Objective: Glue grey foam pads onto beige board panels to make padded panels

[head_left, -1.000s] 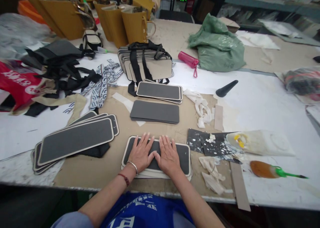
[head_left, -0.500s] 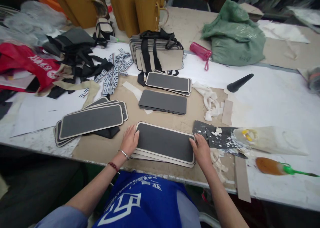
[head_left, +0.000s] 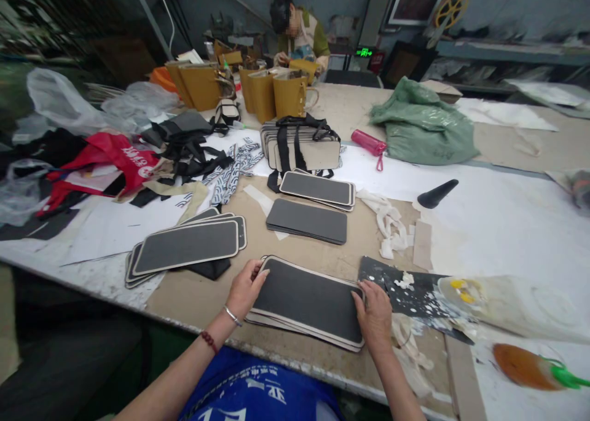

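Observation:
A small stack of dark grey rectangular panels with beige rims and rounded corners lies near the table's front edge, its top panel [head_left: 308, 298] face up. My left hand [head_left: 247, 286] grips the left end of that panel, thumb on top and fingers around the edge. At the opposite end, my right hand [head_left: 374, 307] holds the right edge in the same way. Just beyond lies a pile of plain grey panels [head_left: 306, 220] without rims. Further back are more rimmed panels [head_left: 317, 188], and others [head_left: 188, 247] are fanned out at the left.
A bundle of panels [head_left: 322, 153] tied with black straps stands behind. Right of my hands are a glue-spattered dark board [head_left: 391, 279], a plastic container [head_left: 507, 298] and an amber bottle [head_left: 525, 365]. Fabric scraps [head_left: 193, 150] cover the left. A co-worker [head_left: 302, 34] sits across the table.
My view has tilted up, bringing the co-worker and the background into sight. Both hands stay at the ends of the top panel, with their grip much the same.

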Demonstrator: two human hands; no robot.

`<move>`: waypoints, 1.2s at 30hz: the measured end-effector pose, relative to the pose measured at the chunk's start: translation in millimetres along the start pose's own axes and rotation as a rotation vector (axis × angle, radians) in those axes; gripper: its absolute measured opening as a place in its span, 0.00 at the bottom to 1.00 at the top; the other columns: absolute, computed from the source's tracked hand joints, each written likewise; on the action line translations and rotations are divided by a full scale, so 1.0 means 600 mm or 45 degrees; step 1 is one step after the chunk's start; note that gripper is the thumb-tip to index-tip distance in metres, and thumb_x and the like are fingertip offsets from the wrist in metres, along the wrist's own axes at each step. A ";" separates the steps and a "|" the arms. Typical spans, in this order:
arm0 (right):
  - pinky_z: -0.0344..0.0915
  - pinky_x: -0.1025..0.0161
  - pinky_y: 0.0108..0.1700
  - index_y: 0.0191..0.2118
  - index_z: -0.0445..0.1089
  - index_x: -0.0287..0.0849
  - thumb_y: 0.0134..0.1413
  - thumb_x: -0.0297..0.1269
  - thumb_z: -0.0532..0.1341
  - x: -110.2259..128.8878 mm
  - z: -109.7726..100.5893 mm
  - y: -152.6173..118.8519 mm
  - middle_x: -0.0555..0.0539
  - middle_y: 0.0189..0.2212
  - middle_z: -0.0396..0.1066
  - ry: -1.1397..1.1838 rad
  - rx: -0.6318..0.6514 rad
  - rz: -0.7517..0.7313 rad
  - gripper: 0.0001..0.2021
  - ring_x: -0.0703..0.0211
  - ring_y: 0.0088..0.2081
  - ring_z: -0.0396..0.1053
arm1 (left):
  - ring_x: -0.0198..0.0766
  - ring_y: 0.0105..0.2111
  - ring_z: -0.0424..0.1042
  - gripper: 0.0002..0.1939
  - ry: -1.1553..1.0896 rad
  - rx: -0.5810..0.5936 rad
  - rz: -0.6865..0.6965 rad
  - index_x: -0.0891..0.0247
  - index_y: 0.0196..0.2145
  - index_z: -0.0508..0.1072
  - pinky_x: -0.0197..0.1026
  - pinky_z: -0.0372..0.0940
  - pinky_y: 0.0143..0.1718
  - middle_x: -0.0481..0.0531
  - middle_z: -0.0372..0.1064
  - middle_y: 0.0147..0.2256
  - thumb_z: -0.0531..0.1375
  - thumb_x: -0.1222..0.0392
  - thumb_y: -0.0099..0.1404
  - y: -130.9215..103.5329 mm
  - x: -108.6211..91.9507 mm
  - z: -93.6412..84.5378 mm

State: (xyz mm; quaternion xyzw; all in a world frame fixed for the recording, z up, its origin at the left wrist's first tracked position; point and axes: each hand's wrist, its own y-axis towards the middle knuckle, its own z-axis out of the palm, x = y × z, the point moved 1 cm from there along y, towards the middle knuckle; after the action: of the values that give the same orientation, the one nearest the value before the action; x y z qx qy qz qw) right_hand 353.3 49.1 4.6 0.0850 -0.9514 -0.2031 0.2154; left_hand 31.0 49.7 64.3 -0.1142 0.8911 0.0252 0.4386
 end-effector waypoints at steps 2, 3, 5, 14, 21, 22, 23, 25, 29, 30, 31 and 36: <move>0.60 0.52 0.47 0.42 0.66 0.38 0.59 0.46 0.48 -0.005 -0.001 0.000 0.40 0.40 0.66 -0.049 0.037 -0.010 0.18 0.51 0.45 0.61 | 0.37 0.30 0.69 0.13 -0.108 0.103 -0.063 0.64 0.33 0.67 0.39 0.64 0.34 0.49 0.69 0.28 0.51 0.52 0.59 0.005 0.001 0.001; 0.60 0.52 0.46 0.42 0.66 0.38 0.59 0.46 0.47 -0.006 -0.002 0.000 0.40 0.40 0.67 -0.078 0.064 -0.016 0.18 0.50 0.45 0.61 | 0.37 0.31 0.69 0.13 -0.121 0.128 -0.070 0.64 0.33 0.68 0.39 0.64 0.35 0.50 0.70 0.29 0.50 0.53 0.59 0.008 0.005 0.002; 0.60 0.52 0.46 0.43 0.67 0.39 0.59 0.46 0.47 -0.007 -0.005 0.002 0.39 0.40 0.67 -0.141 0.125 -0.036 0.19 0.50 0.45 0.61 | 0.39 0.35 0.70 0.14 -0.086 0.122 -0.061 0.64 0.37 0.68 0.41 0.64 0.39 0.53 0.72 0.34 0.49 0.55 0.60 0.012 0.017 0.005; 0.60 0.55 0.45 0.43 0.68 0.39 0.59 0.38 0.46 0.017 -0.010 0.007 0.41 0.40 0.67 -0.341 0.264 -0.031 0.16 0.52 0.44 0.62 | 0.43 0.48 0.64 0.22 0.239 0.006 0.363 0.69 0.53 0.59 0.48 0.61 0.49 0.62 0.65 0.49 0.47 0.60 0.62 0.001 0.051 0.023; 0.61 0.55 0.42 0.41 0.70 0.41 0.58 0.39 0.46 0.014 -0.006 0.005 0.41 0.38 0.68 -0.429 0.207 -0.059 0.17 0.51 0.42 0.64 | 0.48 0.54 0.56 0.21 0.647 -0.193 0.646 0.61 0.53 0.62 0.51 0.55 0.51 0.56 0.60 0.54 0.49 0.62 0.62 -0.005 0.057 0.011; 0.62 0.56 0.42 0.41 0.70 0.42 0.58 0.39 0.46 0.013 -0.006 0.005 0.42 0.38 0.68 -0.438 0.206 -0.059 0.17 0.51 0.42 0.64 | 0.48 0.54 0.55 0.21 0.685 -0.219 0.675 0.60 0.53 0.62 0.52 0.54 0.51 0.55 0.59 0.54 0.49 0.62 0.61 -0.005 0.059 0.010; 0.62 0.56 0.42 0.42 0.70 0.43 0.57 0.39 0.46 0.012 -0.006 0.005 0.42 0.38 0.69 -0.446 0.212 -0.057 0.17 0.51 0.41 0.65 | 0.49 0.55 0.54 0.22 0.718 -0.241 0.695 0.59 0.53 0.62 0.53 0.52 0.52 0.54 0.58 0.55 0.49 0.62 0.60 -0.004 0.062 0.011; 0.62 0.57 0.42 0.42 0.70 0.44 0.57 0.38 0.46 0.012 -0.006 0.005 0.43 0.38 0.69 -0.461 0.228 -0.042 0.17 0.51 0.41 0.65 | 0.50 0.55 0.53 0.23 0.760 -0.254 0.719 0.57 0.53 0.62 0.55 0.50 0.53 0.53 0.57 0.56 0.50 0.63 0.59 -0.001 0.070 0.013; 0.62 0.58 0.41 0.42 0.70 0.45 0.56 0.37 0.47 0.018 -0.006 0.005 0.44 0.36 0.70 -0.472 0.232 -0.004 0.16 0.52 0.40 0.66 | 0.50 0.55 0.54 0.24 0.740 -0.171 0.691 0.59 0.53 0.62 0.55 0.50 0.53 0.53 0.57 0.56 0.50 0.63 0.59 0.004 0.086 0.014; 0.63 0.58 0.41 0.41 0.70 0.45 0.55 0.37 0.47 0.019 -0.005 0.005 0.44 0.36 0.70 -0.471 0.228 0.007 0.16 0.52 0.40 0.66 | 0.49 0.55 0.54 0.24 0.727 -0.143 0.671 0.59 0.54 0.61 0.54 0.50 0.53 0.54 0.57 0.56 0.49 0.63 0.59 0.004 0.089 0.013; 0.63 0.58 0.40 0.41 0.70 0.45 0.55 0.37 0.47 0.020 -0.004 0.005 0.44 0.36 0.70 -0.471 0.230 0.017 0.16 0.52 0.39 0.67 | 0.49 0.55 0.54 0.24 0.716 -0.111 0.649 0.59 0.54 0.61 0.55 0.50 0.53 0.54 0.58 0.55 0.49 0.63 0.59 0.004 0.092 0.011; 0.65 0.58 0.40 0.41 0.71 0.44 0.54 0.38 0.46 0.012 0.004 0.003 0.43 0.36 0.71 -0.482 0.263 0.067 0.18 0.52 0.38 0.68 | 0.46 0.53 0.58 0.25 0.666 0.073 0.499 0.62 0.55 0.60 0.49 0.56 0.51 0.55 0.59 0.55 0.48 0.64 0.59 0.000 0.100 0.008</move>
State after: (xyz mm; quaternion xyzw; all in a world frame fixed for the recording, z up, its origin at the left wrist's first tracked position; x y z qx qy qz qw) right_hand 345.7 49.5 5.9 0.0420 -0.9925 -0.1113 0.0282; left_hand -0.5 39.3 13.8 0.0691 0.9789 0.0539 0.1847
